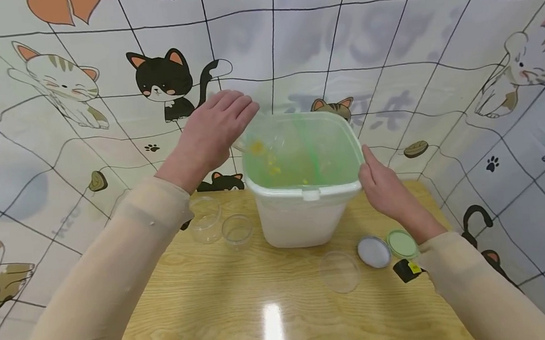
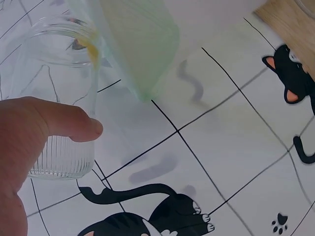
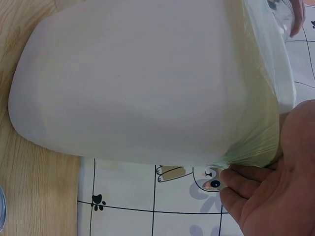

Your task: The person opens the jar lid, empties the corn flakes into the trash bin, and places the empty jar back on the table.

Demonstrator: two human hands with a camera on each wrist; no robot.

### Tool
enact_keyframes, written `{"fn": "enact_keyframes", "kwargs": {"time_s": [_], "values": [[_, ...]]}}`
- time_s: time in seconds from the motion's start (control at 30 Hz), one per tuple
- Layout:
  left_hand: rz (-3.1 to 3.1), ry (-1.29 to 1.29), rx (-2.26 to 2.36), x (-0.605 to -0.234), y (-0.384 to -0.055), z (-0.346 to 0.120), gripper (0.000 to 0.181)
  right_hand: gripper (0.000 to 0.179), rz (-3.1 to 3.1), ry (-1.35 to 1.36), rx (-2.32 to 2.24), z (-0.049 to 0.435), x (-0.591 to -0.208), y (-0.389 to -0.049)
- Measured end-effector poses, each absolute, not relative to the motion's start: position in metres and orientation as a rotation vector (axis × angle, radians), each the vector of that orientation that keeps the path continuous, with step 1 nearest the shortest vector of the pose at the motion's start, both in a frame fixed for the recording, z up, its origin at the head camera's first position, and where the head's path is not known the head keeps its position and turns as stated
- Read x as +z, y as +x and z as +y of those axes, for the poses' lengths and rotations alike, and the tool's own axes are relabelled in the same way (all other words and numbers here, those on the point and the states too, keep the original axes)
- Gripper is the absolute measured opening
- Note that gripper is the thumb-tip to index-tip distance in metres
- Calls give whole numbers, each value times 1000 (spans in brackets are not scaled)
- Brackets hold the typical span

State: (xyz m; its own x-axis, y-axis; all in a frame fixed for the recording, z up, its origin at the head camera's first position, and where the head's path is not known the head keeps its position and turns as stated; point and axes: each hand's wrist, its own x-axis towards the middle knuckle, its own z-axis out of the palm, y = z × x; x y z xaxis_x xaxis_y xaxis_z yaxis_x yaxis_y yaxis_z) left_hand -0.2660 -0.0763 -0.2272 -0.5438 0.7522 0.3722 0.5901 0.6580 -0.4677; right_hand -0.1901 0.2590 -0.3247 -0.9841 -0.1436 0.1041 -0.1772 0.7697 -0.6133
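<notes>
My left hand (image 1: pixel 218 129) grips a clear glass jar (image 2: pixel 64 118), its thumb laid across the side. The jar's mouth is at the edge of the bin, with a yellow smear inside the neck. A white trash bin (image 1: pixel 302 215) with a pale green bag (image 1: pixel 333 149) lining it stands before me, its bag folded over the rim. Yellow bits (image 1: pixel 274 167) show inside the bag. On the bin's right side my right hand (image 1: pixel 381 185) holds the rim, fingers against the outside of the bag in the right wrist view; its thumb is mostly hidden there.
Two clear round containers, a taller one (image 1: pixel 206 220) and a shorter one (image 1: pixel 237 230), stand left of the bin. At front right lie a clear disc (image 1: pixel 340 272), a silvery lid (image 1: pixel 374 251) and a green lid (image 1: pixel 402 243). Cat-printed sheeting (image 1: pixel 262 42) rises behind the wooden table (image 1: pixel 216 313).
</notes>
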Motion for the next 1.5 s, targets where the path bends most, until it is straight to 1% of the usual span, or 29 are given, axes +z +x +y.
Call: {"fn": "enact_keyframes", "kwargs": {"time_s": [0.33, 0.53, 0.93, 1.5], "values": [[-2315, -1005, 414, -225, -264, -81, 65, 61, -2923, 262, 1035, 257, -323, -189], [-2277, -1043, 413, -227, -266, -80, 64, 61, -2919, 257, 1025, 257, -321, -189], [-2307, -1038, 359, -230, -267, -81, 66, 61, -2913, 255, 1025, 258, -322, -189], [-2311, -1006, 194, -240, -267, -89, 63, 61, -2910, 266, 1033, 258, -322, -188]]}}
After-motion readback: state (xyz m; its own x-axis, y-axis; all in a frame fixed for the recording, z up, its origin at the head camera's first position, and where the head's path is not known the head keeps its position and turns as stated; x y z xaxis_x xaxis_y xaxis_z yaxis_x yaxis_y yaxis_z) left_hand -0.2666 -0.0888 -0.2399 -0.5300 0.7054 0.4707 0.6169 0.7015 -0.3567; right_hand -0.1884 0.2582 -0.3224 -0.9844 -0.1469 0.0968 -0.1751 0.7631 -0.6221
